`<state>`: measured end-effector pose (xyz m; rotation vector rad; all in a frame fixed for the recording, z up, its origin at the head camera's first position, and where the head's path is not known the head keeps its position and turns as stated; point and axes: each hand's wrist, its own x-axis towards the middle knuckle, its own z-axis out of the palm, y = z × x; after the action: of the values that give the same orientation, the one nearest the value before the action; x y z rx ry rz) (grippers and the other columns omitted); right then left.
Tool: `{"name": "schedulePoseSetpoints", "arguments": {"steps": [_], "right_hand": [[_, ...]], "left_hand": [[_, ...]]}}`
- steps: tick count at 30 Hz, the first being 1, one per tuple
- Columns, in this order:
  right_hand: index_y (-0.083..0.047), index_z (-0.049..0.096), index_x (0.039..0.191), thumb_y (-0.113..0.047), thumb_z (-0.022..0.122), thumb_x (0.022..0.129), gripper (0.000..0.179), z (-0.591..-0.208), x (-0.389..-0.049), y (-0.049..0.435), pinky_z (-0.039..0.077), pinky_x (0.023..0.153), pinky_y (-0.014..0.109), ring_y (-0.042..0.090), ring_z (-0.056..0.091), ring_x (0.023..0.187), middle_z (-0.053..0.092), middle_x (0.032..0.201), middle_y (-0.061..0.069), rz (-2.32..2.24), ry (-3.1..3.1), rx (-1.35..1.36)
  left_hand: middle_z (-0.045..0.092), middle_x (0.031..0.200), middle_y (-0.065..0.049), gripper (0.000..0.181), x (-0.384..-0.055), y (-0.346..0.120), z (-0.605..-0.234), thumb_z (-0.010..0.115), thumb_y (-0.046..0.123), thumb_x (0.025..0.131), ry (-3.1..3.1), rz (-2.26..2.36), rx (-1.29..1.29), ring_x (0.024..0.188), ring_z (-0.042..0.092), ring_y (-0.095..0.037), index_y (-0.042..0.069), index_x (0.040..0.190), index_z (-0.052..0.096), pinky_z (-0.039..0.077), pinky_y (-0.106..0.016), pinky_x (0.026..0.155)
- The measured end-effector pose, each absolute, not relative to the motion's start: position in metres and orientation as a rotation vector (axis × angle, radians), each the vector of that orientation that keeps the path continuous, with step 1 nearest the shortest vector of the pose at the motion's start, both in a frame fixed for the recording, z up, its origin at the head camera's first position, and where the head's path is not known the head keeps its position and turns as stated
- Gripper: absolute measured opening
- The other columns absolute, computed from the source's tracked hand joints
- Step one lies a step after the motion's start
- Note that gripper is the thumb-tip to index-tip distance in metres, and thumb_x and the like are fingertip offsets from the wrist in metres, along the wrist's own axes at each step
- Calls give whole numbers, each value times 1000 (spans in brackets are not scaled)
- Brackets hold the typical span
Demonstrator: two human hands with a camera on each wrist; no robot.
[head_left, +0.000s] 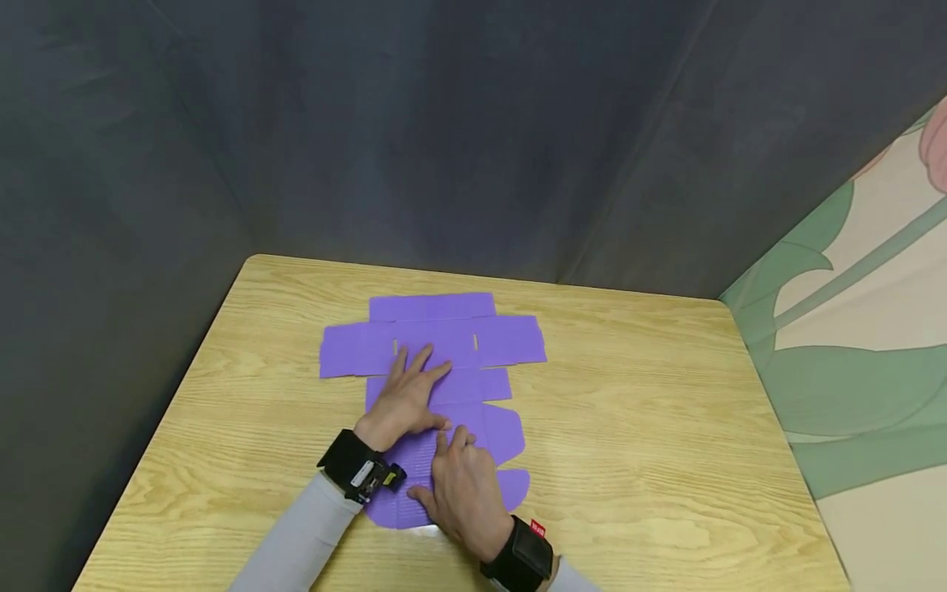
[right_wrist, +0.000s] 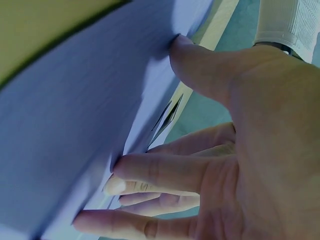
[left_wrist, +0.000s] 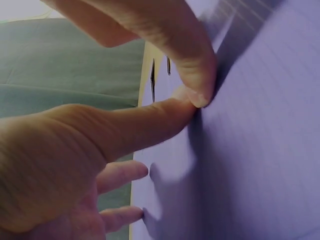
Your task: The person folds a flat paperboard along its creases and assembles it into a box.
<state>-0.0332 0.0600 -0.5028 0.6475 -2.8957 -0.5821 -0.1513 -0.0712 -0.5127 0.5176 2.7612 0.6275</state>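
A flat purple cardboard box blank (head_left: 451,333) lies unfolded on the table, with side flaps, fold lines and two small slits. Spread over its middle, my left hand (head_left: 407,400) presses down with fingers apart. My right hand (head_left: 466,491) rests on the lower part, its fingertips and thumb on the cardboard close to the left thumb. In the left wrist view, the left thumb (left_wrist: 145,125) meets a right fingertip at a crease in the cardboard (left_wrist: 260,140). From the right wrist, the right fingers (right_wrist: 160,170) reach fairly straight onto the purple surface.
The wooden table (head_left: 651,436) extends on both sides of the blank. Dark cloth (head_left: 444,148) hangs behind and to the left of it. A leaf-patterned fabric (head_left: 873,395) lies past the right edge. Both wrists wear black camera straps (head_left: 521,552).
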Motion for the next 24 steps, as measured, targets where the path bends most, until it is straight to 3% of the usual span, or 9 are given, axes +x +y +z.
{"name": "schedulePoseSetpoints", "arguments": {"steps": [8, 15, 24], "right_hand": [[-9, 71, 141, -93, 57, 83, 102, -501, -35, 62, 42, 43, 23, 15, 63, 67, 72, 102, 17, -583, -2922, 630], [-9, 70, 141, -93, 58, 82, 104, -502, -37, 64, 40, 44, 23, 16, 64, 75, 68, 97, 15, -548, -2914, 620], [-5, 71, 139, -91, 59, 83, 103, -502, -34, 71, 43, 46, 23, 13, 58, 68, 64, 88, 8, -531, -2929, 629]], "left_hand": [[28, 174, -21, 95, -152, -68, -514, 97, 40, 75, 2777, 612, 537, 162, 8, -53, 16, 157, 55, 1, -61, 133], [29, 174, -22, 97, -154, -65, -512, 98, 46, 73, 2814, 550, 504, 162, 12, -52, 19, 156, 57, 2, -68, 131], [32, 173, -20, 95, -155, -57, -516, 98, 45, 73, 2785, 566, 636, 162, 16, -50, 19, 155, 58, 2, -68, 131]]}}
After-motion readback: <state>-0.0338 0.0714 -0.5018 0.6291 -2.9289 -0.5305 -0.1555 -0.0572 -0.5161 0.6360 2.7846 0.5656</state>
